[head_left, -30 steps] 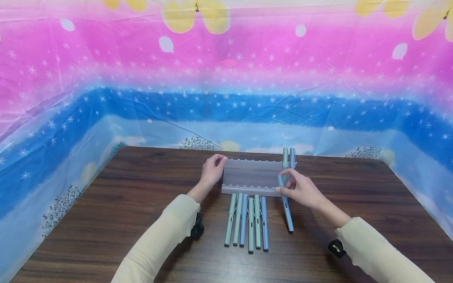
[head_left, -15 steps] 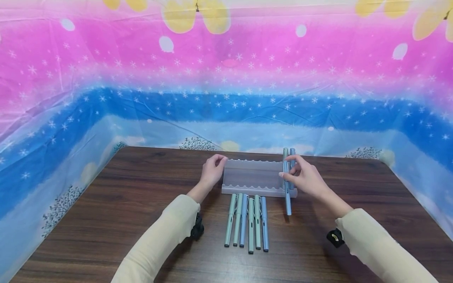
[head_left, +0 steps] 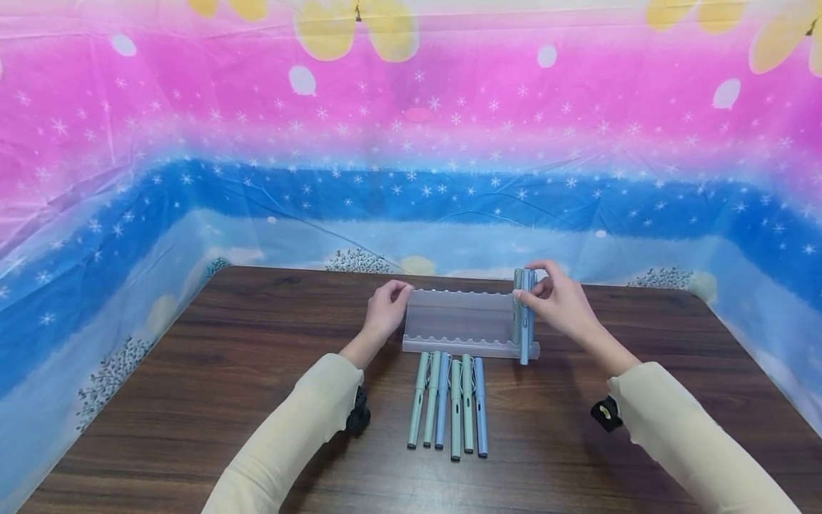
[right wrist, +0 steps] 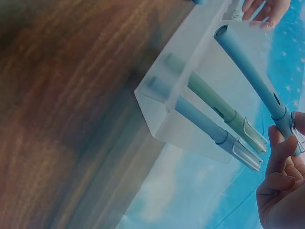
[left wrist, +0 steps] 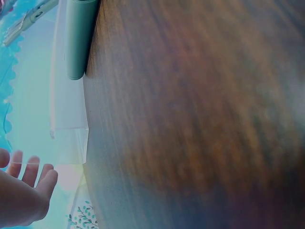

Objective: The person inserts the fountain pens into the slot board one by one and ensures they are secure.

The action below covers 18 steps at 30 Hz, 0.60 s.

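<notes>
Farther back than before is the blue pen (head_left: 524,333), pinched by its cap in my right hand (head_left: 563,303), at the right end of the clear rack (head_left: 459,315), where a green pen (right wrist: 209,98) and a second blue pen (right wrist: 202,119) lean. My left hand (head_left: 385,313) pinches the rack's top left corner. Six more pens (head_left: 457,410) lie in front, on the brown table (head_left: 257,321).
</notes>
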Each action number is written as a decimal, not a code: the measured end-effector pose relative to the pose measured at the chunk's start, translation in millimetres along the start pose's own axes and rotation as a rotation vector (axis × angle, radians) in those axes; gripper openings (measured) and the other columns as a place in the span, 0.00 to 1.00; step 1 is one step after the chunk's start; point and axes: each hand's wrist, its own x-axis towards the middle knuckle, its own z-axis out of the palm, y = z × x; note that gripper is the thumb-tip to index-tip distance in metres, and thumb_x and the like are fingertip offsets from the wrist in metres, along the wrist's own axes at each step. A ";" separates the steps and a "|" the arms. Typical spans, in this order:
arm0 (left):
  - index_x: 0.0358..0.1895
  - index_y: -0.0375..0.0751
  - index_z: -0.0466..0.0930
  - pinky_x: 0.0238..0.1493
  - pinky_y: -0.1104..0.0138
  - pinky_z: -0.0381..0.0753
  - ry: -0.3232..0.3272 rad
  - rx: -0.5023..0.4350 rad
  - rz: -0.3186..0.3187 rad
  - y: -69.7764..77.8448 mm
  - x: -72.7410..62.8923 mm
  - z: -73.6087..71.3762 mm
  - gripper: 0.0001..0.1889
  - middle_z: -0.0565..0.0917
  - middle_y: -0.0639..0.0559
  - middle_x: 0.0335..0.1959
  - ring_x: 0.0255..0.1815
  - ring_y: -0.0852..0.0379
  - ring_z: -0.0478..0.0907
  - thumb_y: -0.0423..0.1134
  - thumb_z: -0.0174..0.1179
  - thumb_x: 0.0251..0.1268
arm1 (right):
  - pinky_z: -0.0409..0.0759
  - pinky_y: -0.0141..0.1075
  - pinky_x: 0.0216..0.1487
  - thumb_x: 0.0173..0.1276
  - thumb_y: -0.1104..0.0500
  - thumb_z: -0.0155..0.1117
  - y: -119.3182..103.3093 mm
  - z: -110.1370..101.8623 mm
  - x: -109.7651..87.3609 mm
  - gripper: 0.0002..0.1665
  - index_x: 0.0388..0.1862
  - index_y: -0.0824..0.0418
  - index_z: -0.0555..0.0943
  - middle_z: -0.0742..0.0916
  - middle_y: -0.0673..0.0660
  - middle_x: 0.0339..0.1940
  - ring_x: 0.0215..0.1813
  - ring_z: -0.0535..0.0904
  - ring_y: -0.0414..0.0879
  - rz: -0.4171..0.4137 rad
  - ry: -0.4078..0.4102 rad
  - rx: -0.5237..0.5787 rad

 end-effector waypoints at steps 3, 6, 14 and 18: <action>0.42 0.37 0.77 0.48 0.59 0.68 0.002 0.000 0.002 -0.6 0.1 0.1 0.12 0.79 0.45 0.41 0.45 0.50 0.72 0.41 0.50 0.64 | 0.72 0.39 0.20 0.58 0.51 0.62 0.6 -0.2 3.8 0.28 0.55 0.59 0.66 0.81 0.54 0.23 0.21 0.74 0.46 -0.001 0.009 -0.007; 0.42 0.37 0.77 0.48 0.59 0.68 0.003 -0.001 0.007 -0.8 -0.1 0.1 0.12 0.79 0.46 0.40 0.44 0.50 0.72 0.41 0.50 0.64 | 0.71 0.39 0.21 0.58 0.51 0.62 1.2 0.2 7.1 0.28 0.55 0.59 0.66 0.81 0.54 0.22 0.21 0.74 0.46 -0.004 0.021 -0.022; 0.42 0.37 0.77 0.46 0.59 0.69 0.005 0.001 0.006 -0.8 0.1 0.4 0.12 0.79 0.46 0.40 0.42 0.50 0.73 0.41 0.50 0.64 | 0.69 0.39 0.21 0.58 0.52 0.62 -2.1 2.7 14.7 0.28 0.55 0.59 0.66 0.82 0.54 0.23 0.21 0.74 0.46 -0.025 0.091 -0.024; 0.42 0.37 0.77 0.47 0.59 0.69 0.007 0.002 0.008 -1.0 0.5 0.6 0.12 0.79 0.46 0.40 0.43 0.50 0.73 0.41 0.50 0.64 | 0.70 0.39 0.21 0.58 0.51 0.62 -3.4 6.3 16.7 0.28 0.55 0.57 0.66 0.82 0.53 0.24 0.21 0.74 0.45 -0.038 0.132 -0.033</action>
